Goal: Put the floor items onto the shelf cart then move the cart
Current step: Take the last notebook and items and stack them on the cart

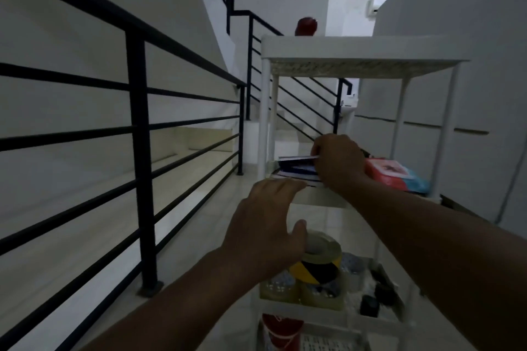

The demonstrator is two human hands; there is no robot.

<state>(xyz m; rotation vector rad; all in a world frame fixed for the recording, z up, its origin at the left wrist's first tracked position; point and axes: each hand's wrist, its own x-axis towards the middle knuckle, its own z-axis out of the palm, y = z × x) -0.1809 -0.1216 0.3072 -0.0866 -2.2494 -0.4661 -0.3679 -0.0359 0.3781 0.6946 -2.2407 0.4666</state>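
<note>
Your right hand (336,161) pinches a thin blue booklet (296,160) atop the book stack (296,175) on the white shelf cart's (365,48) middle shelf. Your left hand (265,234), fingers spread, hovers at 7 o'clock of the stack, above the tape rolls (316,265).

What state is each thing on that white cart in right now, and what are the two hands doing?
Right hand: pinches a blue booklet.
Left hand: open, fingers spread, near the shelf edge.
Blue booklet: lies flat atop the book stack.
Red packet: lies on the same shelf.
Tape rolls: stacked, one shelf down.
Shelf cart: upright.
</note>
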